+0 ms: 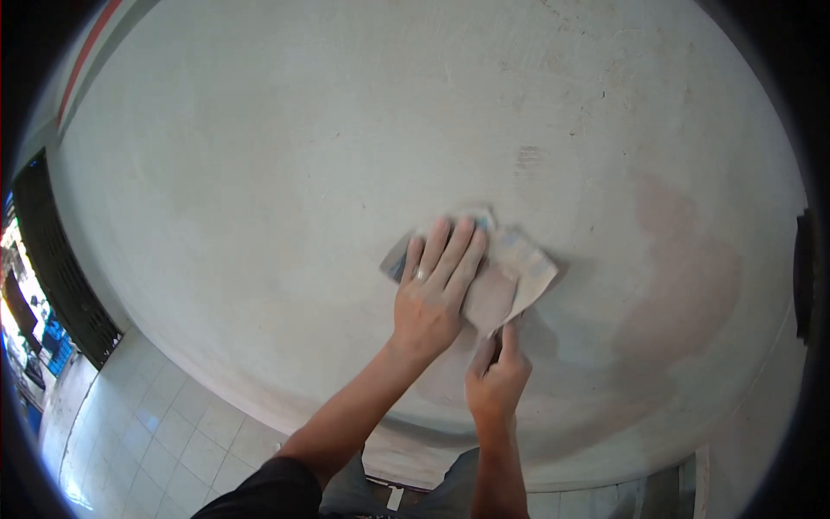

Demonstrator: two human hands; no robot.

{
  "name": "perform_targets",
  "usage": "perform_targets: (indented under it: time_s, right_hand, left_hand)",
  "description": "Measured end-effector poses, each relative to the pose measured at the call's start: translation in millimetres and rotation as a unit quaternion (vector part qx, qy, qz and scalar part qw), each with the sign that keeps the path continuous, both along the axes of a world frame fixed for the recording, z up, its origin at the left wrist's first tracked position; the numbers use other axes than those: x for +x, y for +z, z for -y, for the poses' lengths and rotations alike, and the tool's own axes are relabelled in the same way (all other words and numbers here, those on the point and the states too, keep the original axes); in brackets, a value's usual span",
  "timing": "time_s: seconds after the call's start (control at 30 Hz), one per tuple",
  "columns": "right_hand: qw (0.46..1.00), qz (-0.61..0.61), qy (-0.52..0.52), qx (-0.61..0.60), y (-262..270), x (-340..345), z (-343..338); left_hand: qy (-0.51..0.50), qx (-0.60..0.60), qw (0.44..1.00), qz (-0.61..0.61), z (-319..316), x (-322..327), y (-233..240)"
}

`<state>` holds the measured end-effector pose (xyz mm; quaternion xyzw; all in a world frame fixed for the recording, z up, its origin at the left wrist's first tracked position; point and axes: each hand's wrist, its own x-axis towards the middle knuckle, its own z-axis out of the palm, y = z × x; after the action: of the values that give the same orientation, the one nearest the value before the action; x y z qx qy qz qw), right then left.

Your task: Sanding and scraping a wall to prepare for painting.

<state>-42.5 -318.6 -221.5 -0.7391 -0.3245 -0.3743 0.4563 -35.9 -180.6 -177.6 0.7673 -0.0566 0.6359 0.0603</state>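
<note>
A worn, creased sheet, likely sandpaper [522,269], lies against the pale plastered wall [259,162]. My left hand [438,285], with a ring on one finger, is pressed flat over its left part, fingers pointing up; a dark corner of the sheet sticks out at the left. Just below and to the right, my right hand [500,370] pinches the sheet's lower edge between thumb and finger. The sheet's right side is folded or lifted and casts a shadow on the wall. What lies under my left palm is hidden.
Pinkish patches [687,292] and small scratches mark the wall. A tiled floor [188,428] runs along its foot at lower left. A dark metal gate [58,266] stands by a bright opening at far left. A dark object [803,276] is at the right edge.
</note>
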Motion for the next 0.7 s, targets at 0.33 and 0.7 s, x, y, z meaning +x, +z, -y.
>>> perform_targets:
  time_s: [0.33, 0.7]
  right_hand:
    - [0.993, 0.100, -0.069, 0.005, 171.7, 9.7, 2.9]
    - [0.988, 0.145, -0.050, 0.002, 84.6, 18.9, -4.5]
  left_hand:
    - [0.009, 0.051, 0.992, 0.115, -24.0, -11.2, 227.6]
    - [0.045, -0.112, 0.993, 0.011, -59.1, -11.6, -77.9]
